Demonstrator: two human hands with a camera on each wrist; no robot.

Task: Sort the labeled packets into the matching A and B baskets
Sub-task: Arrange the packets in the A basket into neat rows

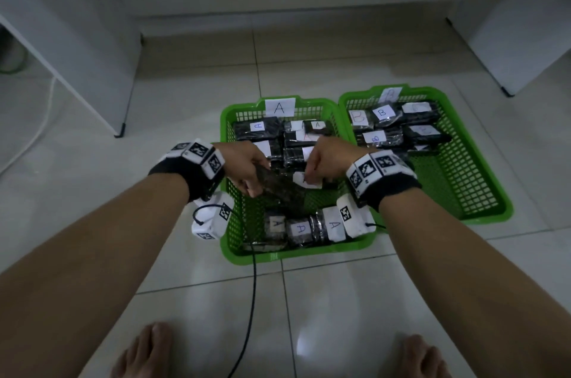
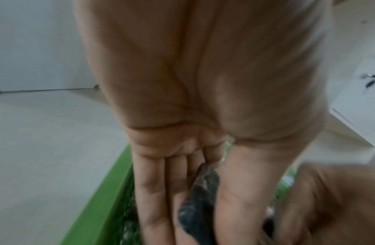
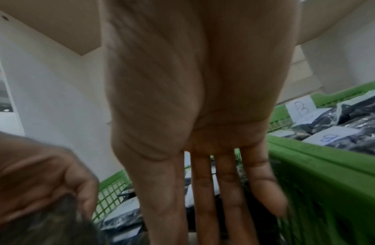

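Two green baskets stand side by side on the tiled floor. Basket A (image 1: 296, 255) carries an "A" sign (image 1: 279, 106), and basket B (image 1: 463, 218) stands to its right with a "B" sign (image 1: 391, 93). Both hold several black packets with white letter labels. My left hand (image 1: 251, 183) grips a dark packet (image 1: 278, 189) over the middle of basket A, pinched between thumb and fingers (image 2: 153, 199). My right hand (image 1: 309, 172) touches that packet's white label (image 1: 307, 182) with straight fingers (image 3: 205, 199). The letter on this label is hidden.
A black cable (image 1: 251, 285) runs from basket A's front toward me between my bare feet (image 1: 145, 350). White cabinets stand at the left (image 1: 77, 38) and the right (image 1: 509, 38). Pale tiles surround the baskets.
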